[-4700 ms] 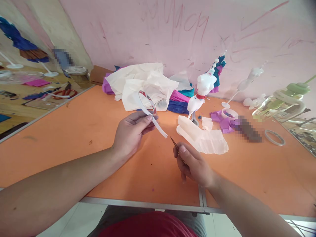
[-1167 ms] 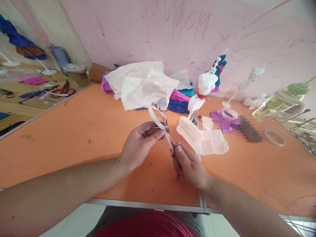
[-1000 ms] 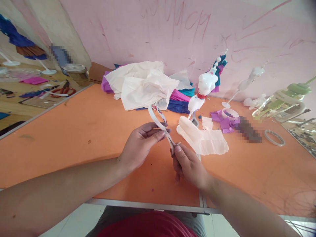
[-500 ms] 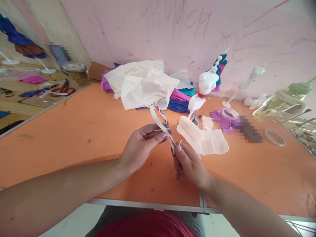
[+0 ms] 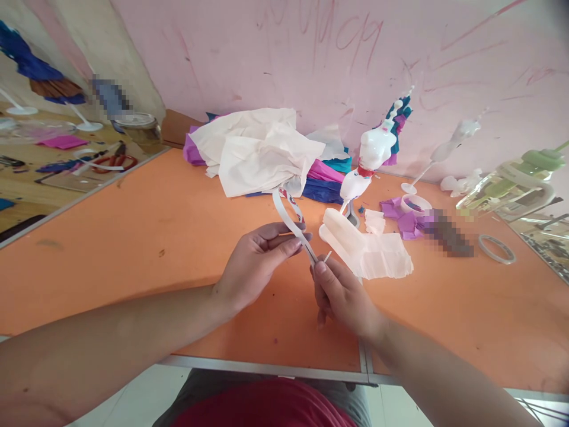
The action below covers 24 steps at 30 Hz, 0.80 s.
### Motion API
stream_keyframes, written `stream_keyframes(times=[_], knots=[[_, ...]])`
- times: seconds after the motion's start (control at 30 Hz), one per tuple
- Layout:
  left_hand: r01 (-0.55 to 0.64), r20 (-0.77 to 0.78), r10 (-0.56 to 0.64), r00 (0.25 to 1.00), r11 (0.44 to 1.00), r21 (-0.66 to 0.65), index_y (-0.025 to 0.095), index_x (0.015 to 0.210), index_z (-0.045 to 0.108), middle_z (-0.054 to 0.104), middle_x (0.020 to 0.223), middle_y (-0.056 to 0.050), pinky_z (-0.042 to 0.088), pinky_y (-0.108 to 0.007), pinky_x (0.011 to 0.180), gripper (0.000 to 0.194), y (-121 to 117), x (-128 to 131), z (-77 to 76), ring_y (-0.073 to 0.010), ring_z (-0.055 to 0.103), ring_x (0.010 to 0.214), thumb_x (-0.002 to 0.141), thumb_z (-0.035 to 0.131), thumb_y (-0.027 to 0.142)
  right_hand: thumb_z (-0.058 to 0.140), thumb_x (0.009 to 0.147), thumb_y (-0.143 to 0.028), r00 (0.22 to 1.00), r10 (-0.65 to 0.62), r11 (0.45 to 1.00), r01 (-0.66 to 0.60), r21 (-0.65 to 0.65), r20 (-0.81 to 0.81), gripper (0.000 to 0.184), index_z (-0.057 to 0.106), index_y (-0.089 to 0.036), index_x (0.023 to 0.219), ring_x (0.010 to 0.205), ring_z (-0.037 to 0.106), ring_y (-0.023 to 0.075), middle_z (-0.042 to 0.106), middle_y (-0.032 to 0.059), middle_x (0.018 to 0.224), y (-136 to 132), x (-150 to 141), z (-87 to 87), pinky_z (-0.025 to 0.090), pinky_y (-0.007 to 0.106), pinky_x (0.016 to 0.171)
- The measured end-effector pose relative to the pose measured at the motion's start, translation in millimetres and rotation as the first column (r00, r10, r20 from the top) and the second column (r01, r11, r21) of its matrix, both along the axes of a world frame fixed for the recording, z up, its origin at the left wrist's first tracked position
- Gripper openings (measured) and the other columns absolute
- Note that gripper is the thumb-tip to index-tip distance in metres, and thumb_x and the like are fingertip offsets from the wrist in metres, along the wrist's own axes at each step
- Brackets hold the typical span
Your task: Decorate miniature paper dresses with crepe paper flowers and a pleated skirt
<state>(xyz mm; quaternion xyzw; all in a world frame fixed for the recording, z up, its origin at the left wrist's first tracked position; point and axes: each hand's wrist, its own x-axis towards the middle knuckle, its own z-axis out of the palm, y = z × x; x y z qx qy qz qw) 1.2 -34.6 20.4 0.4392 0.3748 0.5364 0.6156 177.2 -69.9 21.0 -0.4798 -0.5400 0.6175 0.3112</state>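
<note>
A narrow white strip (image 5: 287, 216) with red and blue print on its other face loops up toward the crumpled cream paper (image 5: 262, 151). My left hand (image 5: 260, 261) pinches the strip between thumb and fingers. Just right of it and lower, my right hand (image 5: 335, 290) is closed, thumb pressed over the strip's near end. A short white end pokes out above that thumb, and a thin dark line runs along the strip there; what else the right fingers hold is hidden. Close beyond the right hand lies a folded piece of cream crepe paper (image 5: 384, 255).
A white mannequin figure (image 5: 376, 148) stands behind the folded paper, a second one (image 5: 457, 139) farther right. Purple scraps (image 5: 409, 225), a clear ring (image 5: 496, 249) and a green bottle (image 5: 524, 172) are to the right. Red-handled pliers (image 5: 118, 160) lie on the left table.
The white strip between my hands has shifted very slightly, and its short end stands a little farther out by the right thumb. Both hands keep nearly the same place.
</note>
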Motion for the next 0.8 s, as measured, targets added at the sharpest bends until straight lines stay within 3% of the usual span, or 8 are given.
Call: stream_keyframes(times=[0.37,0.47,0.53,0.63,0.7,0.8], knots=[[-0.008,-0.012,0.008,1.0,1.0,0.03,0.019,0.105,0.072,0.075,0.1,-0.005,0.051,-0.038,0.1,0.027,2,-1,-2.3,-0.0224,0.067,0.106,0.081,0.075,0.03,0.04,0.091,-0.068,0.998,0.033,0.998,-0.03,-0.052,0.06,0.046,0.044,-0.024,0.082,0.046,0.039,0.009,0.039,-0.0076,0.055,2,1,1.5,0.052,0.023,0.041],[-0.046,-0.003,0.047,0.999,0.997,0.055,0.02,0.104,0.072,0.074,0.101,-0.005,0.052,-0.037,0.097,0.025,12,-6,-4.9,-0.0217,0.067,0.105,0.081,0.075,0.03,0.041,0.089,-0.071,0.972,0.179,0.982,-0.167,-0.086,0.154,0.048,0.05,-0.024,0.094,0.051,0.042,0.0099,0.039,-0.0063,0.06,3,10,11.4,0.05,0.022,0.041],[-0.055,-0.028,0.057,0.998,0.996,0.071,0.019,0.105,0.071,0.073,0.1,-0.005,0.053,-0.037,0.096,0.027,23,-13,-6.7,-0.0211,0.067,0.103,0.081,0.074,0.031,0.045,0.088,-0.071,0.919,0.339,0.939,-0.315,-0.139,0.204,0.049,0.051,-0.023,0.095,0.053,0.043,0.0094,0.038,-0.0057,0.063,6,21,21.2,0.047,0.02,0.042],[0.059,-0.118,-0.053,0.992,0.997,0.049,0.018,0.108,0.07,0.072,0.095,-0.005,0.054,-0.039,0.094,0.032,40,-24,-7.7,-0.0216,0.067,0.098,0.079,0.074,0.03,0.043,0.09,-0.069,0.851,0.512,0.857,-0.496,-0.142,0.117,0.049,0.052,-0.021,0.095,0.053,0.04,0.0082,0.037,-0.006,0.063,10,38,32.2,0.043,0.019,0.044],[0.182,-0.228,-0.171,0.959,0.983,0.029,0.019,0.112,0.069,0.071,0.094,-0.005,0.054,-0.041,0.093,0.037,44,-30,-5.9,-0.0221,0.068,0.095,0.076,0.076,0.029,0.038,0.093,-0.068,0.894,0.436,0.9,-0.435,-0.033,0.102,0.05,0.052,-0.02,0.097,0.052,0.04,0.0075,0.043,-0.0046,0.066,14,47,33.0,0.044,0.02,0.049],[0.327,-0.38,-0.299,0.876,0.945,0.009,0.02,0.118,0.066,0.071,0.102,-0.006,0.055,-0.043,0.094,0.045,39,-29,-0.9,-0.0235,0.07,0.094,0.075,0.077,0.029,0.029,0.094,-0.07,0.945,0.184,0.968,-0.222,0.118,0.271,0.057,0.056,-0.019,0.093,0.054,0.042,0.0082,0.05,-0.0015,0.073,19,51,26.2,0.042,0.023,0.052]])
